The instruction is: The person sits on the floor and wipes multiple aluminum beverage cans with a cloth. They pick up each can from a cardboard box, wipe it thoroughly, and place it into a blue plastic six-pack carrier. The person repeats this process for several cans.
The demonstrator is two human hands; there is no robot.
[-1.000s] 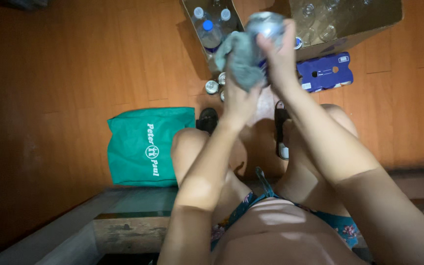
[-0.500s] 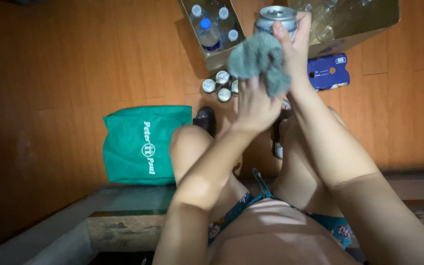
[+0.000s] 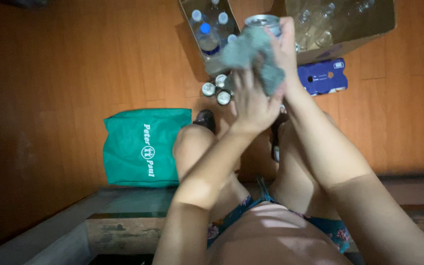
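Wooden floor (image 3: 99, 64) below; your right hand (image 3: 283, 46) grips the light, slippery, dentable can (image 3: 263, 22) by its sides; your left hand (image 3: 251, 100) fingers pinch the soft cloth (image 3: 251, 49) against it.

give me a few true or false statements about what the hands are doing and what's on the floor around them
1. The right hand holds a drink can. True.
2. The left hand presses a grey cloth against the can. True.
3. The green bag hangs from the left wrist. False: it lies on the wooden floor.
4. The narrow cardboard box holds plastic bottles. True.
5. The loose cans on the floor stand inside the blue pack. False: they stand apart from it, beside the narrow box.
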